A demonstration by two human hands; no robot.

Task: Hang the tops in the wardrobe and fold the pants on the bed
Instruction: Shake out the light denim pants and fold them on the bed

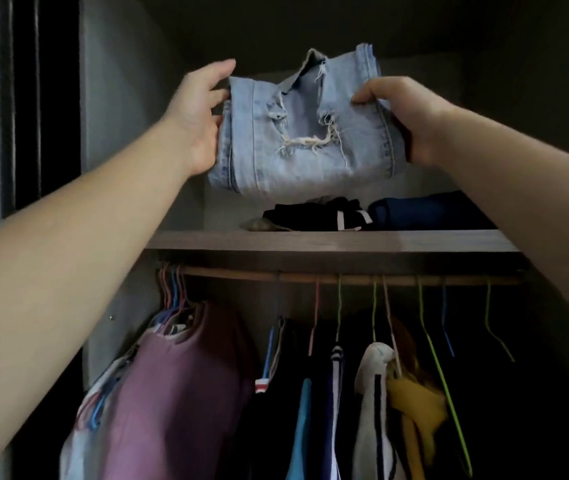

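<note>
Denim, pale blue and ripped: the folded jeans [297, 140] are held above the wardrobe shelf [328, 240], not yet set down. The left hand [194, 112] clasps one edge and the right hand [411, 116] pinches the other, thumb in front. A black pair [314, 216] and a navy pair [421, 211] already lie folded on the shelf. Tops [179, 393] hang from the rail [241, 272] below, some wire hangers [446, 368] bare — judged well advanced, the remainder unseen. No brand, label or legible writing observed.

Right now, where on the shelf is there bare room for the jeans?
Only the shelf's left end, between the side wall and an olive item, looks bare. The black clothes and navy clothes crowd the middle and right; jeans would go on top.
</note>
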